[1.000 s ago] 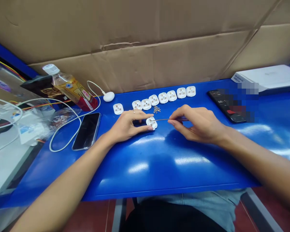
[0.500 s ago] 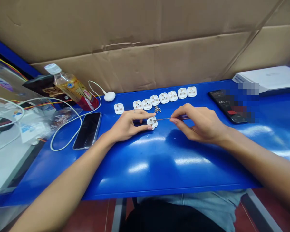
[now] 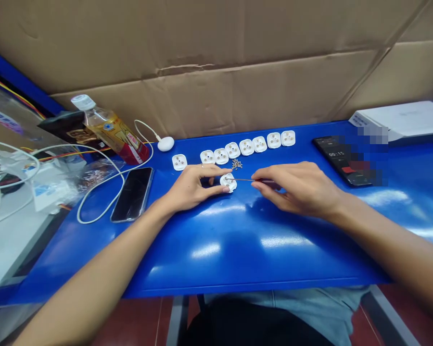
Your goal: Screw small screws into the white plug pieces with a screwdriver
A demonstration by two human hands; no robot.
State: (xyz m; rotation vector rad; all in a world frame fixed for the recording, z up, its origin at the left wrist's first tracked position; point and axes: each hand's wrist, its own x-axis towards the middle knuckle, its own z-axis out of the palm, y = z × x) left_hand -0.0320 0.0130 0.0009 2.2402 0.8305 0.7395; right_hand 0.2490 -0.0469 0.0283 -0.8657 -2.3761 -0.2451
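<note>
Between the thumb and fingers of my left hand is a white rounded plastic plug housing with small metal parts in it, resting at the table. My right hand is closed on a screwdriver; its thin shaft points left and its tip reaches the housing. The handle is mostly hidden in my palm. Just behind the held housing lies a small heap of screws. Similar white housings stand in a row farther back, and one more housing lies apart on the left.
A phone and a looped white cable lie left, near a leaning drink bottle and a round white charger. At right are a phone with a timer and a white box. Cardboard lines the back.
My right hand and the screwdriver have shifted slightly left and tilted a little. The tip stays at the housing, which my left hand still holds. The whole view has shifted slightly.
</note>
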